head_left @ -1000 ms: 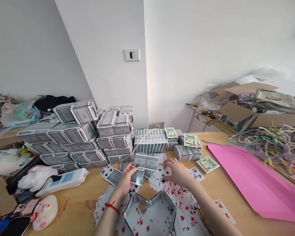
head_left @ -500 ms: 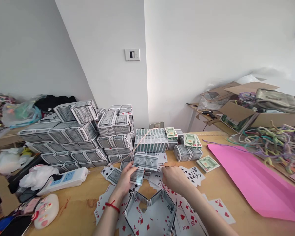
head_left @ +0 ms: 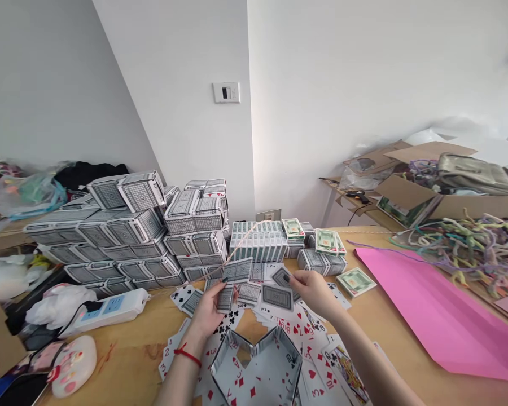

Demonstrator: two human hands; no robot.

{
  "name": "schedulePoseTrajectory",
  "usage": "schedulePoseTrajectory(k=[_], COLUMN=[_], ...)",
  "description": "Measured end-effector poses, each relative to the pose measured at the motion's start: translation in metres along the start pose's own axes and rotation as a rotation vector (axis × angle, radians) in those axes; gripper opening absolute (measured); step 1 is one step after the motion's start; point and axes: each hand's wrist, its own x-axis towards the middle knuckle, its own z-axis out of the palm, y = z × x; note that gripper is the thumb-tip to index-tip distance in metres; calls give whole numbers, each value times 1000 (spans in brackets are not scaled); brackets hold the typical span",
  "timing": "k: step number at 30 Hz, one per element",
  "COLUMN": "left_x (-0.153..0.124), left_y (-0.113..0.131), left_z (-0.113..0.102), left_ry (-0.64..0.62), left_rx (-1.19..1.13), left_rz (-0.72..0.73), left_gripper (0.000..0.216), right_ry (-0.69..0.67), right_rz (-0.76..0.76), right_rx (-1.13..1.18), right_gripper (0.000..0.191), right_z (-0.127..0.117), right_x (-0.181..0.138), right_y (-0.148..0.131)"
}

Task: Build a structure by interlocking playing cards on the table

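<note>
My left hand (head_left: 209, 310) is closed on patterned grey-backed playing cards (head_left: 226, 299). A longer strip of cards (head_left: 238, 270) rises at its fingertips; whether they are joined cannot be made out. To the right, my right hand (head_left: 311, 287) pinches a playing card (head_left: 283, 276) whose grey back faces up. Just below that lies another face-down card (head_left: 276, 296) on a spread of face-up cards. Nearer me, between my forearms, stands a heart-shaped box (head_left: 258, 372) built from cards, with card faces lining its floor and card walls round it.
Stacks of card-covered blocks (head_left: 118, 225) stand at the back left, beside a white power strip (head_left: 110, 310). Green card packs (head_left: 258, 242) line the back. Pink paper (head_left: 440, 316), tangled yarn (head_left: 461, 248) and an open carton (head_left: 469, 203) lie right.
My right hand has moved slightly up and right and now shows a card in its pinch. The cards in my left hand have tilted, and a face-down card shows between my hands.
</note>
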Motion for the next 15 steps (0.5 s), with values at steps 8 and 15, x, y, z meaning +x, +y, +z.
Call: schedulePoseTrajectory(k=[8,15], left_x=[3,2], left_y=[0,2], left_z=[-5,-5], left_ry=[-19,-36], left_rx=[-20,-43], left_rz=[-61,-101], left_gripper=[8,12], right_ry=[-114,-223], right_rz=[43,-7], right_rx=[478,489], right_gripper=[41,24], right_z=[13,13], right_x=[-14,-20], right_y=[-28,-39])
